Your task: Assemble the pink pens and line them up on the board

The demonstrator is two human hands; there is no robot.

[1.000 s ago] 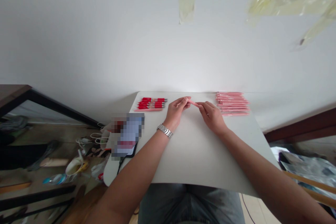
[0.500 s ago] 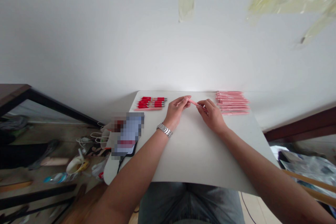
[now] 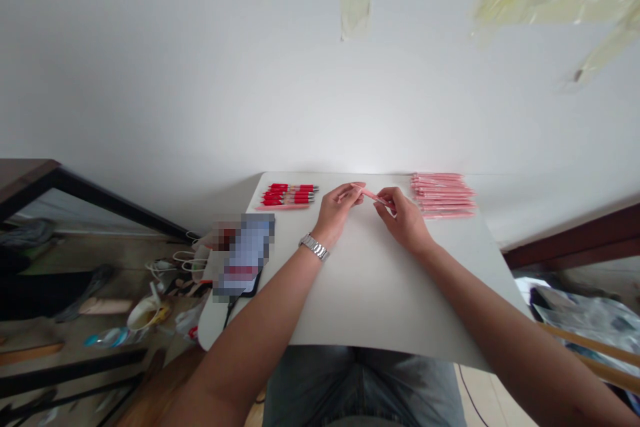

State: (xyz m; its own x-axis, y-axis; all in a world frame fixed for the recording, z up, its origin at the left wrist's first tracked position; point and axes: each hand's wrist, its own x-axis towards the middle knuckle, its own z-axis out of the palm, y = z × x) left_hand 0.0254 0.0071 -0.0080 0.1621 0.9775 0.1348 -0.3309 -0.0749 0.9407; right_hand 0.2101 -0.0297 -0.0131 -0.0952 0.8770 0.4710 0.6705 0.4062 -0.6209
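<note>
Between my two hands, over the far middle of the white table [image 3: 360, 293], is a slim pink pen [image 3: 370, 194]. My left hand [image 3: 342, 201], with a metal watch [image 3: 314, 247] on its wrist, is closed on the pen's left end. The fingers of my right hand [image 3: 400, 217] pinch its other end, partly hiding it. To the left lie several red pens [image 3: 290, 195] in a row, with one pink pen [image 3: 283, 207] in front of them. A stack of similar pink pens [image 3: 444, 195] lies to the right of my right hand.
A blurred-out phone [image 3: 246, 257] with a black cable lies at the table's left edge. Behind the table rises a white wall [image 3: 250, 67] with strips of tape. Cluttered floor, a cup [image 3: 144, 315] and a bottle are at the left; plastic bags [image 3: 590, 317] are at the right.
My right hand's fingers have shifted slightly on the pink pen, and more of the pen shows between the hands. My left hand has barely moved.
</note>
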